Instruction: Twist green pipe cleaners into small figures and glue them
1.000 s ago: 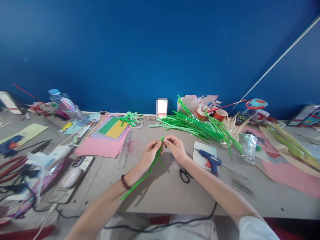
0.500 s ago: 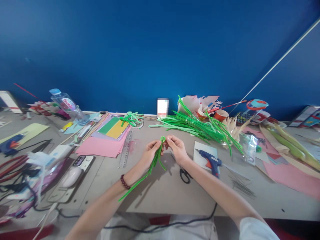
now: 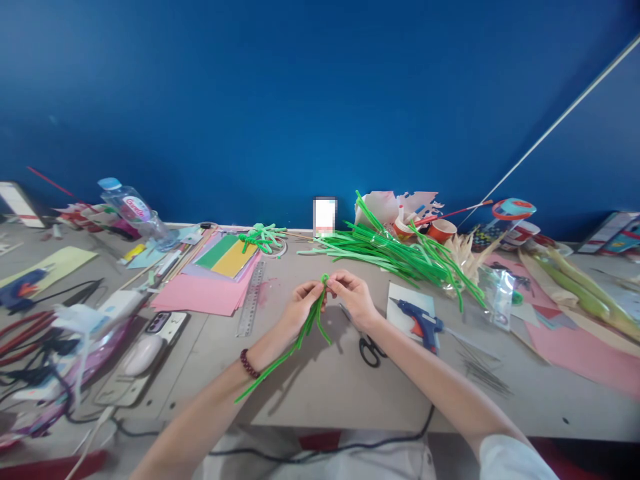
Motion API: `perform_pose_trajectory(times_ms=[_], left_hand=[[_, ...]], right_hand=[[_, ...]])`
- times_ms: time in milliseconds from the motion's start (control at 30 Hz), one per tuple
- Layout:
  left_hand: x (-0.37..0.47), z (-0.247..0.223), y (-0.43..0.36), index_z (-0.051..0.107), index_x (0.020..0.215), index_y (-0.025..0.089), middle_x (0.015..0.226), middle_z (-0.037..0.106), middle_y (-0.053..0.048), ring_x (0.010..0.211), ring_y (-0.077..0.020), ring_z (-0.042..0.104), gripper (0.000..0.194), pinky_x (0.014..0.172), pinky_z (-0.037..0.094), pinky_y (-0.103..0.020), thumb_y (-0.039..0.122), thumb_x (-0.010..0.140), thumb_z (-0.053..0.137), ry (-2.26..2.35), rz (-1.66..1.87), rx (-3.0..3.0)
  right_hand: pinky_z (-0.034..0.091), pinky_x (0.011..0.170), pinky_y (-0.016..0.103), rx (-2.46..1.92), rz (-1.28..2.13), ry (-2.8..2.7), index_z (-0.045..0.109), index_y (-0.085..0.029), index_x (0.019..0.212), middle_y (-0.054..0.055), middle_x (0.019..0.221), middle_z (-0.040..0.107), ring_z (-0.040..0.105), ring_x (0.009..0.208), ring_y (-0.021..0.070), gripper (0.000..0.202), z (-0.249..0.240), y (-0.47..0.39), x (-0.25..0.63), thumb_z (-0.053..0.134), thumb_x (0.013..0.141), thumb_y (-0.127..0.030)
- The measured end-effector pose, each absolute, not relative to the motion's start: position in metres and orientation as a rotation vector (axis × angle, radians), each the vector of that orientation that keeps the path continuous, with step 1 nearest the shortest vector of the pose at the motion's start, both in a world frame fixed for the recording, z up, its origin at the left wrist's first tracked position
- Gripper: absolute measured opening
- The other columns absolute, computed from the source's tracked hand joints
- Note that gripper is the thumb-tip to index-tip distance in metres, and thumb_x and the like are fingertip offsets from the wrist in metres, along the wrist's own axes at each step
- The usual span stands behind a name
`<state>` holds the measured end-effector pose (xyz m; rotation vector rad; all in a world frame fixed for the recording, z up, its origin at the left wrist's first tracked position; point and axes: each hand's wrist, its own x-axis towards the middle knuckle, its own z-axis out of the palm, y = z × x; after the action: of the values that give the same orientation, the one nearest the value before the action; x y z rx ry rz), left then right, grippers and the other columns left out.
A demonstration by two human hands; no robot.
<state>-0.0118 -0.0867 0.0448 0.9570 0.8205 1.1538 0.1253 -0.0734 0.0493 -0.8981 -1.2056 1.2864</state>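
Several green pipe cleaners are bunched together above the middle of the table, their tails hanging down to the lower left. My left hand is closed around the bunch just under its small looped top. From the other side, the fingertips of my right hand pinch at that loop; the exact strand between them is too small to make out. Black-handled scissors lie below my right wrist, partly covered by the forearm. A larger pile of green pipe cleaners rests behind my right hand.
To the right a blue glue gun lies on a white card, with thin wires beside it. On the left are a clear ruler, pink paper, a phone and a tilted bottle. A cable runs along the front edge.
My right fingertips have shifted slightly left and down, closer against the loop. The left hand and the bunch stay almost where they were.
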Motion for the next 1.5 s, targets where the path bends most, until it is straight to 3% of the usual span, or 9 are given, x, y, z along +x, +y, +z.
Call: perform_pose_trajectory(times_ms=[300, 433, 600, 1033, 1200, 1367, 1500], left_hand=[[-0.008, 0.052, -0.092, 0.063, 0.069, 0.014, 0.062, 0.059, -0.001, 0.056, -0.0092, 0.051, 0.028, 0.056, 0.041, -0.022, 0.041, 0.07, 0.07, 0.779, 1.164, 0.931], [-0.01, 0.049, -0.091, 0.066, 0.085, 0.018, 0.078, 0.062, -0.002, 0.069, -0.0123, 0.055, 0.024, 0.065, 0.043, -0.023, 0.037, 0.07, 0.07, 1.004, 1.397, 1.149], [-0.013, 0.051, -0.092, 0.064, 0.088, 0.021, 0.084, 0.059, -0.004, 0.082, -0.017, 0.053, 0.022, 0.082, 0.042, -0.029, 0.029, 0.069, 0.072, 1.136, 1.6, 1.422], [-0.015, 0.052, -0.09, 0.067, 0.074, 0.02, 0.089, 0.065, -0.007, 0.09, -0.0192, 0.058, 0.007, 0.088, 0.04, -0.03, 0.027, 0.075, 0.066, 1.065, 1.578, 1.456], [-0.013, 0.051, -0.087, 0.066, 0.071, 0.017, 0.08, 0.066, -0.005, 0.08, -0.017, 0.059, 0.017, 0.078, 0.045, -0.028, 0.032, 0.067, 0.073, 1.004, 1.534, 1.222], [-0.011, 0.055, -0.084, 0.064, 0.069, 0.017, 0.072, 0.065, -0.001, 0.068, -0.0125, 0.058, 0.024, 0.067, 0.047, -0.025, 0.033, 0.059, 0.078, 0.914, 1.471, 1.0], [-0.012, 0.054, -0.081, 0.063, 0.071, 0.016, 0.069, 0.065, 0.001, 0.063, -0.0098, 0.058, 0.027, 0.063, 0.047, -0.022, 0.031, 0.057, 0.081, 0.843, 1.399, 0.846]], right_hand=[[0.041, 0.052, 0.025, -0.809, 1.354, -1.179, 0.054, -0.02, 0.075, -0.003, 0.062, 0.052, 0.049, 0.053, 0.0102, 0.023, 0.05, -0.078, 0.122, 0.065, 0.075, -0.04], [0.042, 0.056, 0.025, -0.916, 1.186, -1.279, 0.057, -0.019, 0.076, -0.001, 0.069, 0.052, 0.047, 0.057, 0.0097, 0.021, 0.048, -0.076, 0.125, 0.063, 0.076, -0.039], [0.045, 0.061, 0.026, -0.943, 0.939, -1.463, 0.059, -0.02, 0.08, 0.002, 0.082, 0.054, 0.05, 0.066, 0.0122, 0.013, 0.048, -0.077, 0.128, 0.058, 0.08, -0.034], [0.046, 0.069, 0.03, -0.897, 0.694, -1.614, 0.06, -0.022, 0.081, 0.004, 0.084, 0.057, 0.054, 0.076, 0.0158, 0.008, 0.052, -0.082, 0.129, 0.053, 0.083, -0.025], [0.046, 0.071, 0.031, -0.9, 0.755, -1.589, 0.061, -0.021, 0.078, 0.004, 0.082, 0.06, 0.055, 0.075, 0.0166, 0.01, 0.055, -0.085, 0.129, 0.056, 0.081, -0.029], [0.048, 0.066, 0.029, -0.887, 1.1, -1.297, 0.059, -0.021, 0.085, 0.001, 0.073, 0.06, 0.058, 0.065, 0.014, 0.017, 0.06, -0.082, 0.131, 0.06, 0.079, -0.037], [0.048, 0.063, 0.027, -0.92, 1.307, -1.329, 0.061, -0.019, 0.08, 0.0, 0.07, 0.061, 0.057, 0.062, 0.0123, 0.021, 0.062, -0.075, 0.133, 0.067, 0.072, -0.038]])
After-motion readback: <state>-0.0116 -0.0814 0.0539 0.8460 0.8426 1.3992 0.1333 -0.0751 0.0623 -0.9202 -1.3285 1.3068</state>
